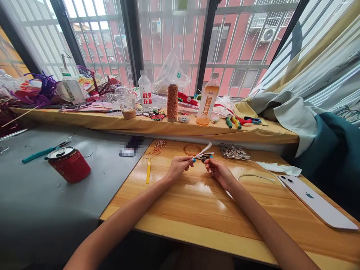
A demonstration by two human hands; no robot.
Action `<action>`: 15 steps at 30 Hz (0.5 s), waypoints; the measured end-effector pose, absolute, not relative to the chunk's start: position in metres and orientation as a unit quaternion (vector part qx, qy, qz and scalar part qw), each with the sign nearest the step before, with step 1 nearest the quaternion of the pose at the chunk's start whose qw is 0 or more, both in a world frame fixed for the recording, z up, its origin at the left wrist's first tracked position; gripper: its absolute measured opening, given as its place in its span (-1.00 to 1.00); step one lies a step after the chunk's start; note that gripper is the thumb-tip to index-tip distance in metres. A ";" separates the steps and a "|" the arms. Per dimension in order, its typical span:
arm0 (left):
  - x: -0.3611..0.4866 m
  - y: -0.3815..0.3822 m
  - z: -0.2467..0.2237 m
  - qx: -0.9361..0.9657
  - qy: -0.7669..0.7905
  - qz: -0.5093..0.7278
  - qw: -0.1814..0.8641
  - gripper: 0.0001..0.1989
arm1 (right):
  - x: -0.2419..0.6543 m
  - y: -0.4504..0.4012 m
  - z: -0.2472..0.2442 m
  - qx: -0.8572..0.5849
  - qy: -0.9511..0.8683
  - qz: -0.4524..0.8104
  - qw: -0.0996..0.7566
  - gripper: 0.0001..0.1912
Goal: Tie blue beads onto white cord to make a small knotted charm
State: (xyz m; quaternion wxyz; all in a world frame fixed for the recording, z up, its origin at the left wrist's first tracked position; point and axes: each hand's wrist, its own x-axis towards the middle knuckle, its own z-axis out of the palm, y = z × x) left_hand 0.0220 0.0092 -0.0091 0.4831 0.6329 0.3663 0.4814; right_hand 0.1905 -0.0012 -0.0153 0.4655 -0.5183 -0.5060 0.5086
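Note:
My left hand [179,167] is closed in a pinch over the table. Between its thumb and finger is a bundle of thin white strips [204,150], with the loose ends fanned out up and to the right. My right hand [218,170] is just to the right, its thumb and fingertip pressed together near the strip ends. What it pinches is too small to make out. A small black object [206,157] shows between the two hands, partly covered. Behind them, a coil of copper-coloured wire [192,150] lies on the wooden table [174,210].
Left are yellow tweezers [148,171], copper wire pieces [158,147], a red can [69,165] and teal-handled pliers [42,153]. Right are a clear tray of small parts [235,152], a white cord [255,176] and a phone [315,198]. Bottles and a thread spool [172,103] line the sill.

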 end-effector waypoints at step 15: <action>0.011 0.015 -0.028 0.947 0.269 0.176 0.009 -0.78 | 0.188 -0.019 0.010 -0.524 -0.789 0.090 0.306 -0.66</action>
